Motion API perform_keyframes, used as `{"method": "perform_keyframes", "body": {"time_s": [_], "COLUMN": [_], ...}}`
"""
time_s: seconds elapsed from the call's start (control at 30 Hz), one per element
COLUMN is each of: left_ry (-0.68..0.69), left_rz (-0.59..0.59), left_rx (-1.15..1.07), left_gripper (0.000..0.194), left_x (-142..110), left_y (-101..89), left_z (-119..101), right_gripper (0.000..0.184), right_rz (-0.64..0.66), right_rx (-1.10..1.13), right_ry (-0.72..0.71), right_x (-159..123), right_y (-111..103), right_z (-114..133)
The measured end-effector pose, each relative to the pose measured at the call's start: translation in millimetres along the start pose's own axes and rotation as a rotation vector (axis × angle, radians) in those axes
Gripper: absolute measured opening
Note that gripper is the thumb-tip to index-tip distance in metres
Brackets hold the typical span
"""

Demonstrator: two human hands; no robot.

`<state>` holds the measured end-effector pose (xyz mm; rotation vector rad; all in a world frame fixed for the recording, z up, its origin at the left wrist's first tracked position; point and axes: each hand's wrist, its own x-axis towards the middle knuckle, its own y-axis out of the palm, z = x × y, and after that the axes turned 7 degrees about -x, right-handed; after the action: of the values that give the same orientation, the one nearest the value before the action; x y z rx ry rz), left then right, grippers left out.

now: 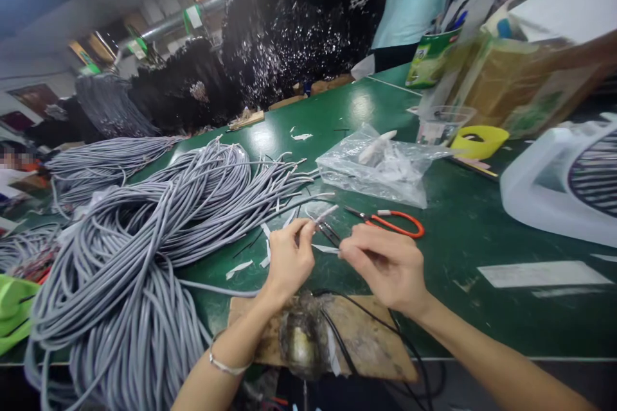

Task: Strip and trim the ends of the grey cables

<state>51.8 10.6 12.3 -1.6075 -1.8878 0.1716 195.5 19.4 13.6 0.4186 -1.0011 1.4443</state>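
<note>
My left hand [292, 257] is closed in a pinch around the end of a grey cable [326, 213], whose pale tip sticks out past the fingers. Close by on the right, my right hand [385, 263] pinches the end of a thin white strip [326, 248] that stretches toward the left hand. Whether the strip is joined to the cable I cannot tell. Behind the hands, orange-handled scissors [398, 223] lie on the green table [453, 295]. Several white scraps [239, 270] and dark wire bits are scattered beside the left hand.
Large bundles of grey cable [159, 205] cover the left side. Below the hands, a wooden board [373, 340] carries a worn metal device [301, 340] with black cords. A clear plastic bag [380, 167], a yellow ring [479, 141] and a white jug [544, 180] stand rightward. A person [409, 0] stands behind.
</note>
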Motion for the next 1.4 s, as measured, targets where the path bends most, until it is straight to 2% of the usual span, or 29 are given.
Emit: {"method": "perform_keyframes", "body": {"time_s": [0.1,0.2,0.43,0.57,0.77,0.87,0.97,1.03,1.1,1.27,1.4], "left_ry": [-0.011,0.005,0.06,-0.027,-0.364,-0.446,-0.466,-0.468,-0.473,-0.463,-0.525], "left_rz": [-0.029,-0.015,0.034,0.064,0.316,0.41,0.477,0.484,0.481,0.432,0.279], "left_rx": [-0.043,-0.056,-0.074,-0.171,-0.689,-0.849,-0.935,-0.954,-0.931,-0.786,-0.758], "left_gripper": [0.024,0.024,0.019,0.021,0.045,0.047,0.044,0.043,0.043,0.04,0.036], "left_x": [-0.4,-4.4,-9.6,-8.2,-1.7,0.1,0.0,-0.3,-0.5,-0.6,-0.5], "left_y": [1.6,1.7,1.8,1.7,-2.1,-4.9,-7.2,-8.1,-8.2,-5.3,-1.4], "left_z": [1.2,1.0,-3.0,-4.0,-1.4,0.1,1.3,1.6,1.1,-1.5,-3.8], "right_gripper": [0.018,0.012,0.022,0.027,0.026,0.023,0.018,0.018,0.019,0.015,0.014], "right_rz": [-0.087,-0.037,0.009,0.029,0.079,0.058,-0.056,-0.169,-0.223,-0.076,-0.069], "right_rx": [-0.081,-0.123,-0.062,0.022,0.081,0.07,0.096,0.197,0.294,0.249,0.249], "right_ry": [0.167,0.339,0.474,0.542,0.569,0.599,0.647,0.662,0.617,0.395,0.406], "right_x": [-0.7,-0.1,1.5,1.6,3.8,4.4,5.5,6.6,7.3,6.3,4.1], "right_y": [5.2,12.3,15.5,14.3,19.1,19.3,13.4,7.3,2.0,0.2,3.4], "right_z": [-2.0,-4.7,-5.0,-8.2,-10.2,-15.5,-22.1,-23.6,-21.3,-10.4,-8.4]}}
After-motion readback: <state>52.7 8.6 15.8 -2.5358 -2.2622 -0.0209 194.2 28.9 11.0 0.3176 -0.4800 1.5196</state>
